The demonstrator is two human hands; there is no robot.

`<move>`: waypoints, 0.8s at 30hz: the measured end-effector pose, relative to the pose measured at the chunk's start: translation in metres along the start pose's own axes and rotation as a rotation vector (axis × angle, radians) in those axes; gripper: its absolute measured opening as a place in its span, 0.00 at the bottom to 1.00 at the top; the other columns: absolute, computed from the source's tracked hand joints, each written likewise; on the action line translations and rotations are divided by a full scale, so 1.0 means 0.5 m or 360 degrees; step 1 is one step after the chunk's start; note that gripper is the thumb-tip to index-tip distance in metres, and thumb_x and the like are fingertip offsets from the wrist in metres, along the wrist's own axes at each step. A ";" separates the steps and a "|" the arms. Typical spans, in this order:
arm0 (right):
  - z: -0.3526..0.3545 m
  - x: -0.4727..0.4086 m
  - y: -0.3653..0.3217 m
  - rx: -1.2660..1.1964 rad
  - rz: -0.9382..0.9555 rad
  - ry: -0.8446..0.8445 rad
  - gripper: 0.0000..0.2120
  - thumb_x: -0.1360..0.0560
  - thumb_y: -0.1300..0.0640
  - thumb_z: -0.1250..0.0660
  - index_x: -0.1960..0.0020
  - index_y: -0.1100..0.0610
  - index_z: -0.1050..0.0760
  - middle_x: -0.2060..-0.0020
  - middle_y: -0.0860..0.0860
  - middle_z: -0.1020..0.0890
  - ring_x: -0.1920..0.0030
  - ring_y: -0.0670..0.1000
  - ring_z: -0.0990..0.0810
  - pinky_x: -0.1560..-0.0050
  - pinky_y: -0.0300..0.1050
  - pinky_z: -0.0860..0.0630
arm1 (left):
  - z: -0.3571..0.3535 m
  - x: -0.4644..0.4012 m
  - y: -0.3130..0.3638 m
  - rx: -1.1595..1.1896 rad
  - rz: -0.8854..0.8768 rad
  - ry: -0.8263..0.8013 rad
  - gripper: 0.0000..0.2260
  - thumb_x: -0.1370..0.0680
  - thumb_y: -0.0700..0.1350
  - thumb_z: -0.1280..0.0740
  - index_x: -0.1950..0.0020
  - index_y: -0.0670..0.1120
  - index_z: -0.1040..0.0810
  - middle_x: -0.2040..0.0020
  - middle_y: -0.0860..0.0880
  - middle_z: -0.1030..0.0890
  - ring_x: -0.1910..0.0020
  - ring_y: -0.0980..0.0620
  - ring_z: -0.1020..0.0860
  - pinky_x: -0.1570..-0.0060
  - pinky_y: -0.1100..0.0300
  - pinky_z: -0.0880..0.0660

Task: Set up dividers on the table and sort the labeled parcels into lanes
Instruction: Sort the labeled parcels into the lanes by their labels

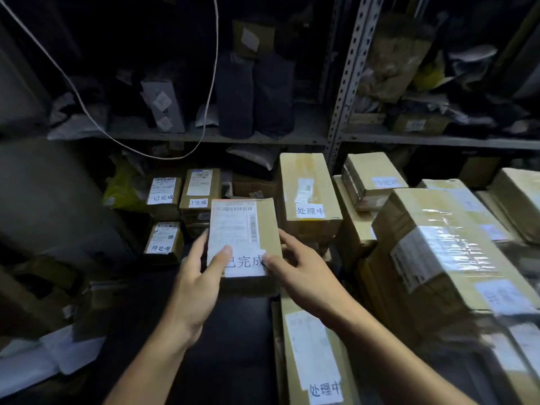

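A brown cardboard parcel (pixel 264 226) with a shipping label and a white tag reading 已完成 is held up over the dark table (pixel 222 346). My left hand (pixel 198 276) grips its left edge, thumb on the label. My right hand (pixel 301 270) grips its right side, thumb on the white tag. Behind it stand two small parcels tagged 已完成 (pixel 163 197) (pixel 200 190) and one tagged 待处理 (pixel 163 241). A tall box tagged 处理中 (pixel 309 191) stands to the right, and another 处理中 box (pixel 315 358) lies near my right forearm.
Large taped boxes (pixel 447 258) are stacked at the right. A metal shelf rack (pixel 342 92) behind holds dark bags and parcels. A white cable (pixel 87 109) hangs across the left. White mailers (pixel 43 358) lie at the lower left, a yellow bag (pixel 122 188) behind.
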State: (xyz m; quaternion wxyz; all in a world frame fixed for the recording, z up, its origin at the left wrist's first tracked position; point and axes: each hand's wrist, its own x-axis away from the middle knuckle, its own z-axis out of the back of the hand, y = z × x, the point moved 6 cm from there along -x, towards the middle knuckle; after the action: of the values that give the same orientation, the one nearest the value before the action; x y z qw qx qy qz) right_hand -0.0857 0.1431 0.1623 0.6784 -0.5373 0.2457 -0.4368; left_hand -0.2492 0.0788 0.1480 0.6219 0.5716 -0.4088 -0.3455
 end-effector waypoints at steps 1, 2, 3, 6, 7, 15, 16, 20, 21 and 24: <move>0.018 0.014 -0.019 -0.0014 0.0031 0.0005 0.24 0.27 0.39 0.37 0.31 0.35 0.32 0.45 0.37 0.18 0.49 0.35 0.19 0.48 0.39 0.20 | -0.014 0.010 0.024 0.0026 -0.0038 -0.0026 0.15 0.21 0.50 0.34 0.36 0.64 0.27 0.43 0.57 0.17 0.44 0.58 0.19 0.41 0.52 0.24; 0.035 0.027 -0.037 -0.0023 0.0059 0.0010 0.24 0.28 0.38 0.37 0.32 0.34 0.31 0.46 0.37 0.18 0.49 0.36 0.19 0.49 0.39 0.19 | -0.026 0.020 0.047 0.0054 -0.0068 -0.0043 0.15 0.22 0.52 0.33 0.37 0.64 0.26 0.43 0.56 0.17 0.44 0.57 0.19 0.41 0.51 0.25; 0.053 0.038 -0.057 -0.0023 0.0087 0.0019 0.23 0.29 0.37 0.37 0.34 0.33 0.30 0.47 0.36 0.18 0.49 0.36 0.19 0.50 0.40 0.19 | -0.037 0.026 0.070 0.0082 -0.0096 -0.0059 0.16 0.24 0.54 0.32 0.37 0.64 0.26 0.43 0.56 0.17 0.43 0.56 0.19 0.40 0.50 0.25; 0.102 0.056 -0.108 0.0007 0.0137 0.0070 0.19 0.28 0.39 0.37 0.37 0.31 0.29 0.47 0.39 0.17 0.49 0.39 0.18 0.48 0.45 0.18 | -0.070 0.029 0.129 0.0148 -0.0155 -0.0148 0.19 0.27 0.56 0.34 0.35 0.60 0.26 0.42 0.53 0.17 0.42 0.53 0.19 0.38 0.46 0.26; 0.118 0.058 -0.123 0.0029 0.0139 0.0094 0.20 0.28 0.39 0.37 0.36 0.32 0.29 0.47 0.40 0.17 0.48 0.40 0.18 0.48 0.47 0.18 | -0.080 0.026 0.145 0.0162 -0.0173 -0.0184 0.19 0.26 0.55 0.34 0.34 0.59 0.26 0.42 0.53 0.17 0.42 0.52 0.19 0.38 0.46 0.26; 0.198 0.052 -0.200 0.0131 0.0126 0.0251 0.17 0.21 0.46 0.37 0.32 0.38 0.29 0.45 0.43 0.18 0.49 0.45 0.17 0.53 0.46 0.16 | -0.138 -0.015 0.246 0.0221 -0.0294 -0.0328 0.16 0.20 0.48 0.36 0.32 0.55 0.28 0.42 0.51 0.17 0.44 0.52 0.18 0.44 0.51 0.22; 0.206 0.050 -0.206 0.0135 0.0126 0.0262 0.17 0.21 0.47 0.37 0.33 0.38 0.28 0.47 0.43 0.17 0.51 0.44 0.17 0.56 0.43 0.16 | -0.144 -0.020 0.255 0.0219 -0.0304 -0.0353 0.17 0.20 0.49 0.36 0.31 0.56 0.28 0.43 0.51 0.17 0.45 0.53 0.18 0.45 0.52 0.22; 0.250 0.044 -0.235 0.0190 0.0127 0.0311 0.13 0.21 0.48 0.37 0.38 0.38 0.24 0.50 0.40 0.15 0.53 0.41 0.16 0.53 0.42 0.19 | -0.174 -0.043 0.279 0.0173 -0.0282 -0.0449 0.25 0.26 0.56 0.30 0.30 0.56 0.30 0.39 0.49 0.20 0.43 0.50 0.19 0.43 0.48 0.22; 0.263 0.044 -0.241 0.0201 0.0127 0.0319 0.13 0.21 0.48 0.37 0.37 0.39 0.24 0.49 0.40 0.16 0.51 0.41 0.17 0.49 0.45 0.19 | -0.184 -0.049 0.284 0.0145 -0.0281 -0.0458 0.28 0.28 0.59 0.30 0.30 0.57 0.30 0.37 0.48 0.21 0.42 0.49 0.19 0.43 0.48 0.22; 0.305 0.053 -0.249 0.0174 0.0126 0.0312 0.12 0.20 0.48 0.37 0.38 0.41 0.24 0.47 0.41 0.15 0.47 0.43 0.17 0.42 0.52 0.21 | -0.221 -0.057 0.298 0.0052 -0.0284 -0.0512 0.29 0.31 0.65 0.36 0.30 0.62 0.31 0.35 0.48 0.24 0.40 0.47 0.22 0.42 0.47 0.23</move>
State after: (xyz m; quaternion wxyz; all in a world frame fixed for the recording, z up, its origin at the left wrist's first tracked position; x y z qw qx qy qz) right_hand 0.0089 0.1935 0.3295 0.6961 -0.4440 0.3076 -0.4729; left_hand -0.1669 0.1677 0.2915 0.5061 0.5530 -0.4560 -0.4797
